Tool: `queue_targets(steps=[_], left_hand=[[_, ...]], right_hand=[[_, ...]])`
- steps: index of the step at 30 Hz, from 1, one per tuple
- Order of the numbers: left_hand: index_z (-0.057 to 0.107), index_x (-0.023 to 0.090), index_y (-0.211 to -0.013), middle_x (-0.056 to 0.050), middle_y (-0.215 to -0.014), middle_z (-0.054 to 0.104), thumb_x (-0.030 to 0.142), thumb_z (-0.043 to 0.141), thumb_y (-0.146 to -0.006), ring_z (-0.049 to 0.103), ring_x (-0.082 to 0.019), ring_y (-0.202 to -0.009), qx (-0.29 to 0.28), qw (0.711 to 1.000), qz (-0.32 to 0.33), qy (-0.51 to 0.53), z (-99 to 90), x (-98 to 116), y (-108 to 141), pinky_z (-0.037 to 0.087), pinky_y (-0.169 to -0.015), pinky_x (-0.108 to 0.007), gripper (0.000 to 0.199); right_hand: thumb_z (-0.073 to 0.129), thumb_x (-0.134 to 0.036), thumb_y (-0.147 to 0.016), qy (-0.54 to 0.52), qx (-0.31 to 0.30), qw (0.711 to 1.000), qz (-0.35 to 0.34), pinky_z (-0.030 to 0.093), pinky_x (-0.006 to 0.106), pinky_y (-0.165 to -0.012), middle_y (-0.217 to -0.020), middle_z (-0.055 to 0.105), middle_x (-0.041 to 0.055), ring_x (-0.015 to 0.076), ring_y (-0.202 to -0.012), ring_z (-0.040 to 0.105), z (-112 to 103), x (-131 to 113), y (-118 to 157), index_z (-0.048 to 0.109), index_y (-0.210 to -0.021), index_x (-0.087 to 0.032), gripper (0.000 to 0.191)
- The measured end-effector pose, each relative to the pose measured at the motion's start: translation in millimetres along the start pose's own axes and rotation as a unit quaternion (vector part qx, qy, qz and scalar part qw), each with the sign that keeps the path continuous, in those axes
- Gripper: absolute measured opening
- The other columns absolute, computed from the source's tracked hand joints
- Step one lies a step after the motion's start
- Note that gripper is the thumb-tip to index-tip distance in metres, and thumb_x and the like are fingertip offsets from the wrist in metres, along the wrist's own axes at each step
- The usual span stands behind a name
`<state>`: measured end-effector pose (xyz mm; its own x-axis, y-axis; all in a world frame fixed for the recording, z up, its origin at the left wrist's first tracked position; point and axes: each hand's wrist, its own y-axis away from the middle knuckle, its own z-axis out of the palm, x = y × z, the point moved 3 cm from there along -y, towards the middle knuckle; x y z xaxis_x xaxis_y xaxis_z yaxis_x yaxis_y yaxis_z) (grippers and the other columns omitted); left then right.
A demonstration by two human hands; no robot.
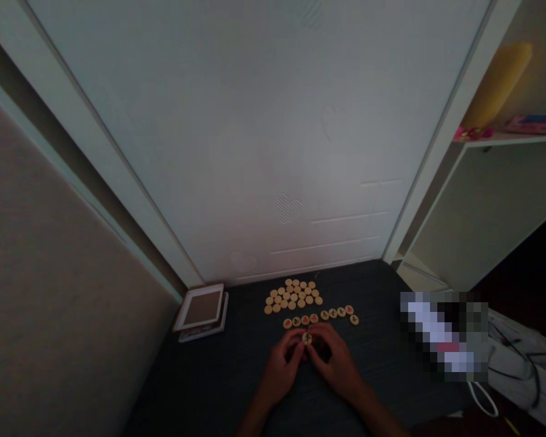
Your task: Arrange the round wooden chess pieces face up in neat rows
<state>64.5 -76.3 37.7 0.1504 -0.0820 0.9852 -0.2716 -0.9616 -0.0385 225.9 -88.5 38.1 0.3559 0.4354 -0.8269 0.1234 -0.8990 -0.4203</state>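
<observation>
Between the fingertips of my left hand [281,363] and my right hand [334,358] is a round wooden Chinese chess piece [306,338] with a dark character facing up. Both hands are closed around it, thumbs at its near edge and fingers at its far side. A bit of red shows just below it, too small to make out. Just beyond my fingers lies a row of face-up Chinese chess pieces [333,314], some marked red and some dark. Behind that row, several blank-side-up pieces [293,297] lie in a flat cluster.
The dark table [218,376] meets a white panel with heart patterns [286,207]. At the left edge sit stacked framed items [203,305]. To the right are a pixelated object [443,337], a white bag [523,364] with cords, and a shelf [514,141].
</observation>
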Motion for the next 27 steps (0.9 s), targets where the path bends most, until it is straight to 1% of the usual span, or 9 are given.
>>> queue_targets(steps=[2, 4, 7, 10, 15, 18, 20, 23, 27], left_hand=[[0.065, 0.019, -0.12, -0.004, -0.082, 0.075, 0.046, 0.059, -0.094, 0.07, -0.021, -0.082, -0.004, 1.0, -0.002, -0.004, -0.1, 0, 0, 0.054, -0.081, -0.031, 0.038], [0.065, 0.019, -0.12, -0.004, -0.083, 0.076, 0.046, 0.059, -0.094, 0.071, -0.022, -0.083, -0.009, 1.0, -0.004, -0.006, -0.1, 1, 0, 0.054, -0.082, -0.031, 0.038], [0.065, 0.02, -0.12, -0.005, -0.087, 0.077, 0.045, 0.059, -0.094, 0.072, -0.022, -0.085, -0.01, 1.0, -0.002, -0.003, 0.0, 0, 0, 0.055, -0.082, -0.031, 0.036], [0.066, 0.02, -0.119, -0.006, -0.09, 0.078, 0.045, 0.06, -0.094, 0.072, -0.022, -0.085, -0.009, 1.0, 0.002, 0.001, 0.1, 0, 0, 0.056, -0.082, -0.031, 0.036], [0.068, 0.02, -0.116, -0.007, -0.094, 0.078, 0.044, 0.059, -0.094, 0.073, -0.021, -0.084, -0.003, 1.0, 0.014, -0.008, -0.6, 1, 0, 0.056, -0.082, -0.031, 0.033], [0.069, 0.021, -0.11, -0.007, -0.097, 0.079, 0.044, 0.059, -0.093, 0.073, -0.021, -0.081, 0.007, 0.999, 0.018, -0.029, -0.4, -1, 1, 0.057, -0.079, -0.031, 0.03], [0.07, 0.021, -0.109, -0.006, -0.095, 0.079, 0.043, 0.058, -0.094, 0.073, -0.021, -0.079, 0.02, 0.998, 0.015, -0.05, -0.3, -4, 2, 0.057, -0.078, -0.032, 0.029], [0.069, 0.021, -0.109, -0.007, -0.092, 0.079, 0.042, 0.056, -0.094, 0.073, -0.022, -0.079, 0.026, 0.997, 0.013, -0.07, -0.1, -9, 4, 0.056, -0.078, -0.033, 0.029], [0.069, 0.021, -0.108, -0.007, -0.091, 0.079, 0.043, 0.055, -0.095, 0.073, -0.022, -0.079, 0.016, 0.997, 0.015, -0.07, 0.1, -11, 4, 0.056, -0.077, -0.033, 0.029]], right_hand=[[0.058, -0.021, -0.093, 0.007, 0.003, 1.0, -0.023, 0.054, 0.038, -0.094, -0.118, 0.066, 0.0089, 0.0232, -0.11, 0.064, 0, -2, 0, 0.066, -0.114, -0.026, 0.023], [0.057, -0.02, -0.094, 0.01, -0.004, 0.999, -0.037, 0.054, 0.039, -0.098, -0.117, 0.067, 0.0087, 0.023, -0.111, 0.064, 1, -1, 1, 0.066, -0.115, -0.026, 0.024], [0.057, -0.019, -0.094, 0.012, -0.01, 0.999, -0.039, 0.054, 0.038, -0.097, -0.117, 0.067, 0.0086, 0.0221, -0.11, 0.065, 4, 4, 2, 0.065, -0.116, -0.026, 0.025], [0.057, -0.02, -0.095, 0.022, -0.004, 0.999, -0.039, 0.054, 0.037, -0.097, -0.116, 0.067, 0.0078, 0.0217, -0.109, 0.065, 5, 7, 3, 0.066, -0.115, -0.026, 0.023], [0.057, -0.023, -0.096, 0.048, 0.005, 0.998, -0.043, 0.055, 0.037, -0.095, -0.112, 0.069, 0.0071, 0.0215, -0.107, 0.066, 5, 7, 5, 0.066, -0.113, -0.025, 0.019], [0.057, -0.026, -0.096, 0.074, 0.006, 0.997, -0.031, 0.056, 0.036, -0.092, -0.107, 0.07, 0.0069, 0.0221, -0.102, 0.067, -3, 10, 9, 0.066, -0.109, -0.025, 0.016], [0.058, -0.028, -0.096, 0.103, -0.008, 0.994, -0.025, 0.056, 0.037, -0.091, -0.107, 0.07, 0.0071, 0.0234, -0.102, 0.067, -12, 16, 13, 0.066, -0.109, -0.025, 0.015], [0.057, -0.031, -0.096, 0.153, -0.002, 0.988, -0.027, 0.057, 0.04, -0.089, -0.105, 0.072, 0.0075, 0.0251, -0.099, 0.068, -29, 30, 20, 0.066, -0.11, -0.026, 0.017], [0.057, -0.034, -0.096, 0.227, 0.01, 0.973, -0.034, 0.056, 0.044, -0.088, -0.106, 0.072, 0.0086, 0.0274, -0.098, 0.069, -47, 48, 26, 0.067, -0.113, -0.027, 0.021]])
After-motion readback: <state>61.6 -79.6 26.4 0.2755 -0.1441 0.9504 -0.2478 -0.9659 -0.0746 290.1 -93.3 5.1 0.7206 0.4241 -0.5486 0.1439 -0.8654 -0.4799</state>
